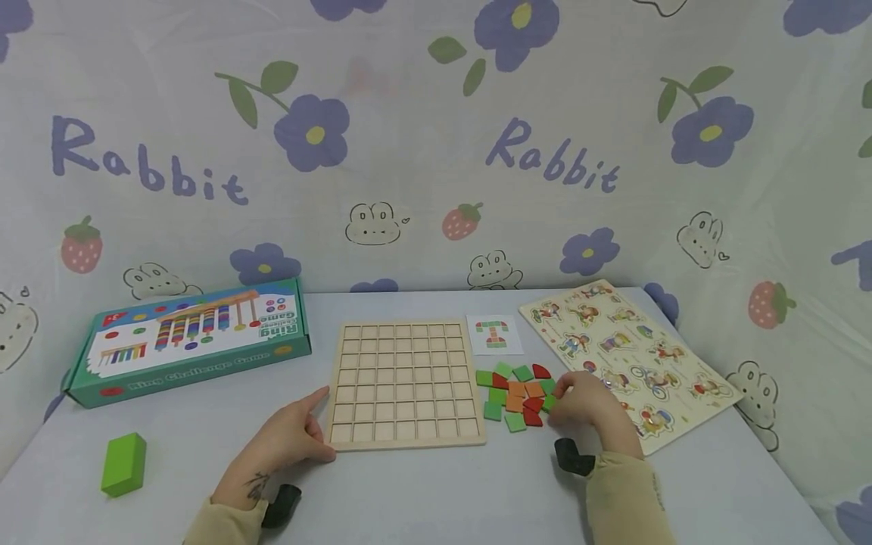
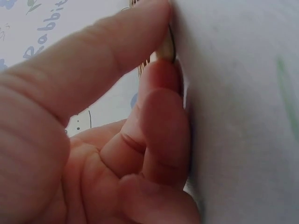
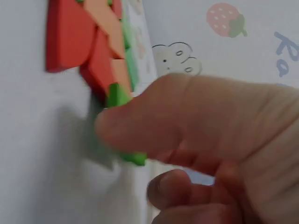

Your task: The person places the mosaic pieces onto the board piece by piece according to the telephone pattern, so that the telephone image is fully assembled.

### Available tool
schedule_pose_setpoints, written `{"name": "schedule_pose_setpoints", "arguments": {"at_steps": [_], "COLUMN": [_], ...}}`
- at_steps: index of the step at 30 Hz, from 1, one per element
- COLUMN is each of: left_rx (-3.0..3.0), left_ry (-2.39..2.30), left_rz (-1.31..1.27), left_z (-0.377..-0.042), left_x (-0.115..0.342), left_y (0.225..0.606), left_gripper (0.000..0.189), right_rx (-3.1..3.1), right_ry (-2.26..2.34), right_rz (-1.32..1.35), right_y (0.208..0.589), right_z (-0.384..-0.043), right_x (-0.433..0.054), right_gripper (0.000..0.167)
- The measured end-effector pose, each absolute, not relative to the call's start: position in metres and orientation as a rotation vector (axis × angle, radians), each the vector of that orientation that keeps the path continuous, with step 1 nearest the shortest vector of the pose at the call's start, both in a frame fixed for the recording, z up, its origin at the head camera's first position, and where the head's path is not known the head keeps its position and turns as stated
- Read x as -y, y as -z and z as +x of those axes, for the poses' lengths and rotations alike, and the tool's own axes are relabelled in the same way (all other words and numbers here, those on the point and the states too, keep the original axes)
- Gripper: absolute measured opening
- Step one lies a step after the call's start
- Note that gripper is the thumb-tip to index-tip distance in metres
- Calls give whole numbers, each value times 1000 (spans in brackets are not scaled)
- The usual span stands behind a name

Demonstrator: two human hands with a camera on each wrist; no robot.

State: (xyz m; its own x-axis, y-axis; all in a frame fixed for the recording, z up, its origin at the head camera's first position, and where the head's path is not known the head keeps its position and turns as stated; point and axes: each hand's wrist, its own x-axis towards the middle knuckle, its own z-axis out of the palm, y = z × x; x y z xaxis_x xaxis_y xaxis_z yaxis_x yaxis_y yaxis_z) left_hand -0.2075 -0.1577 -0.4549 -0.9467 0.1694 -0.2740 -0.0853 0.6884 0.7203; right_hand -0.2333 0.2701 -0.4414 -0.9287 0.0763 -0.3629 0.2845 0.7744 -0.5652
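My left hand (image 1: 289, 439) touches the left edge and near-left corner of a square wooden grid board (image 1: 406, 446) with its index finger and thumb. The other fingers are bent in the left wrist view. No tiles lie in the board's compartments. To the right of the board, my right hand (image 1: 587, 405) pinches a green tile (image 3: 135, 158), partly hidden behind the thumb. It is at the right side of a loose cluster of small tiles: green squares (image 1: 493, 411), orange squares (image 1: 514, 403) and red rounded pieces (image 1: 533, 417).
A white pattern card (image 1: 473, 344) lies behind the tiles. At the right is a wooden picture puzzle board (image 1: 640, 356), partly behind my right hand. A green game box (image 1: 204, 375) stands at the far left, with a green block (image 1: 123, 465) nearer on the white table (image 1: 409, 499).
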Motion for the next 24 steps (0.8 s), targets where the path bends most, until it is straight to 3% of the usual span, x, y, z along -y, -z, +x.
{"name": "schedule_pose_setpoints", "arguments": {"at_steps": [7, 14, 19, 24], "left_rx": [-2579, -2564, -2515, -2472], "left_ry": [-1130, -1162, -1214, -1255], "left_rz": [38, 53, 34, 23], "left_z": [-209, -206, -208, -211], "left_x": [160, 161, 162, 164], "left_y": [456, 456, 458, 460], "left_gripper": [100, 97, 95, 92], "right_rx": [-2661, -2195, -2001, -2064], "right_ry": [1353, 1998, 2099, 2016], "right_rz": [185, 14, -26, 97], "right_y": [432, 436, 438, 440], "right_z": [-240, -257, -271, -282], "right_x": [-254, -202, -174, -156], "right_gripper": [29, 26, 28, 39]}}
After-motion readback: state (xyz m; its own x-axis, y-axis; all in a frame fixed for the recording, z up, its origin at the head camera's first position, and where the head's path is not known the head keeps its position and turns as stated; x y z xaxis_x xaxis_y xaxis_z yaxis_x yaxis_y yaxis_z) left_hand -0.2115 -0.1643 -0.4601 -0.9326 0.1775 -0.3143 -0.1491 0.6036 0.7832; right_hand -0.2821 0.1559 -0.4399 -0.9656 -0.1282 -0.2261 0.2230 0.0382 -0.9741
